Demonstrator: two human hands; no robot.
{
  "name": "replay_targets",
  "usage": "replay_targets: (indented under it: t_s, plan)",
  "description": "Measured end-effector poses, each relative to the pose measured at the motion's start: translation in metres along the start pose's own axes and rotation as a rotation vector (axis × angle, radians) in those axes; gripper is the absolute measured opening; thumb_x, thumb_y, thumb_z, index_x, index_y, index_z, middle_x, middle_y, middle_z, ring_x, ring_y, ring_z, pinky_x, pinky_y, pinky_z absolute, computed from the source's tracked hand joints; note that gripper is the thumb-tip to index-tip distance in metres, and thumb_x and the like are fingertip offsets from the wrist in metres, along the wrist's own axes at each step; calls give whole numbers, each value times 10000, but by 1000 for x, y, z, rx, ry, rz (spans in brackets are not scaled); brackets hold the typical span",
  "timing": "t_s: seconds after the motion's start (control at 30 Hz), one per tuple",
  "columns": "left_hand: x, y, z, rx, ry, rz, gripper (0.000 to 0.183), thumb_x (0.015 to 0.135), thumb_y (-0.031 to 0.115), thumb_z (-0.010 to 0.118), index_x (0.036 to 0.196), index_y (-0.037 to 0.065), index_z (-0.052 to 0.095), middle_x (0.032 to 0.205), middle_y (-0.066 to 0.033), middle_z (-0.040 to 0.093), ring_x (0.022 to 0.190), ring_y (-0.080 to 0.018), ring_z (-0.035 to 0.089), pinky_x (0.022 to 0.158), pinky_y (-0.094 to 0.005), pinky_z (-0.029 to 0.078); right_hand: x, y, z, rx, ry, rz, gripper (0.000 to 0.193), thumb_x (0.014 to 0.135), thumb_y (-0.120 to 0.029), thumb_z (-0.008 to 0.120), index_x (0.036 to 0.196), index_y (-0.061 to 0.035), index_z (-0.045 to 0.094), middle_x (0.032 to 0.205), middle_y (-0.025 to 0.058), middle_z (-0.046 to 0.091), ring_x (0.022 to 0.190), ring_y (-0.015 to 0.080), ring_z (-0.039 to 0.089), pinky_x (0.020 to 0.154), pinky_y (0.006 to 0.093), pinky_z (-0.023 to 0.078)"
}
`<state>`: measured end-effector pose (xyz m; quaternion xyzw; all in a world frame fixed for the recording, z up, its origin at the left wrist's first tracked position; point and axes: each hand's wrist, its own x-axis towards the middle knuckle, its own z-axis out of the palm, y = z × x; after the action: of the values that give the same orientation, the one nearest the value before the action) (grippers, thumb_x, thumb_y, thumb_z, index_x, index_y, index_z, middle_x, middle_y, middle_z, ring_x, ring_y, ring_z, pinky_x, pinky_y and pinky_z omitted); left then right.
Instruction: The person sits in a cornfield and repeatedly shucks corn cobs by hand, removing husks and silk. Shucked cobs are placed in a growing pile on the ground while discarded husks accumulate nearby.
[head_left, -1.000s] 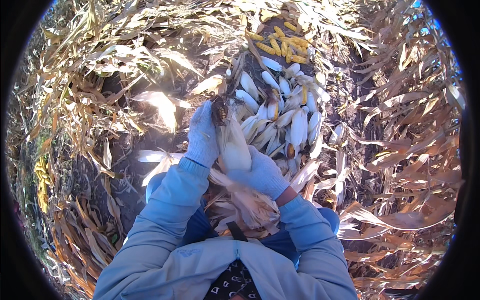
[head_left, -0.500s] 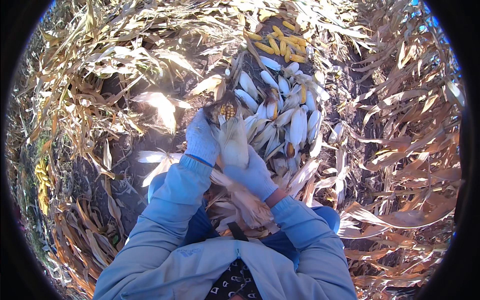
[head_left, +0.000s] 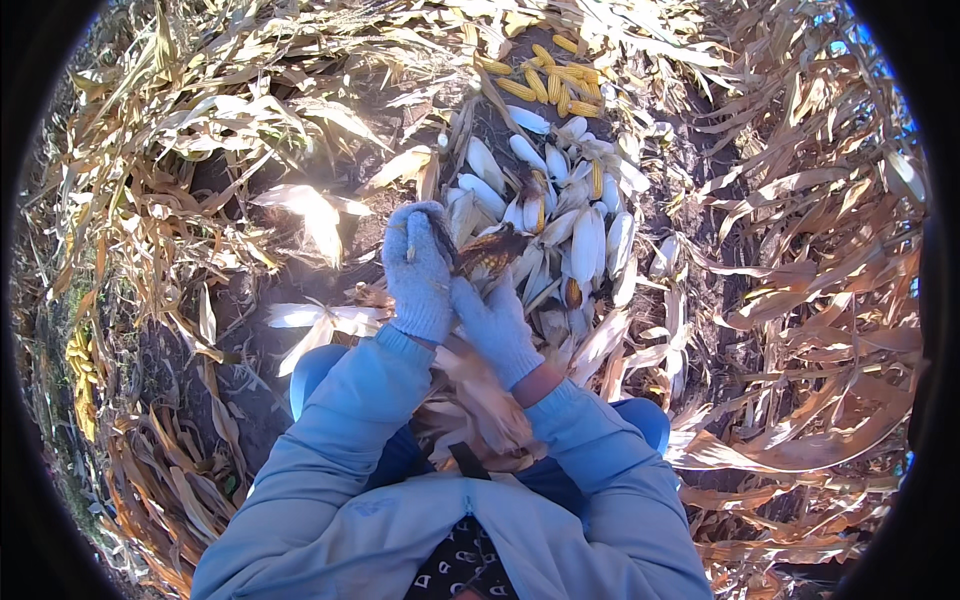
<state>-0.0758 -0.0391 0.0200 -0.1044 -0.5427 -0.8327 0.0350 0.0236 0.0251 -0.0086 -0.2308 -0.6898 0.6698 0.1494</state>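
Note:
My gloved left hand (head_left: 417,268) is closed, with a dark strip of husk or silk along its inner edge. Right beside it, my gloved right hand (head_left: 497,328) is wrapped round the lower part of an ear of corn (head_left: 487,256). The ear tilts up to the right; brownish-yellow kernels and dark silk show at its upper end, while my hands hide its base. Just beyond lies a heap of ears in pale husks (head_left: 588,245), some with yellow kernels bared. Loose dry husks (head_left: 485,400) lie below my hands, between my knees.
A pile of husked yellow ears (head_left: 555,85) lies on the soil at the far end. More yellow corn (head_left: 82,360) is at the far left. Dry stalks and leaves (head_left: 800,330) cover the ground to the right, and others (head_left: 220,120) lie at the upper left.
The ear has swung from upright to leaning right, with more of its kernelled upper end showing. My right hand has moved up along it, and my left hand has closed beside it.

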Motion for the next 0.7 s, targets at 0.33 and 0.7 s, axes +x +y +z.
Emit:
replay_targets:
  t_s: [0.33,0.7]
  plan:
    - [-1,49,16,-611,98,-680,245,1103,280,511,1055,80,644,625,47,400,504,-97,346,530,-277,360,24,22,-15,778,42,347,465,1049,-430,641,1327,-60,593,1138,38,681,969,157,658,838,323,553]
    - [-14,59,11,-567,-335,-484,335,1110,389,501,1019,101,644,552,48,374,439,-105,326,471,-297,361,18,47,-11,979,-32,655,340,1028,-362,688,1212,-76,666,1052,34,722,852,168,700,721,321,579]
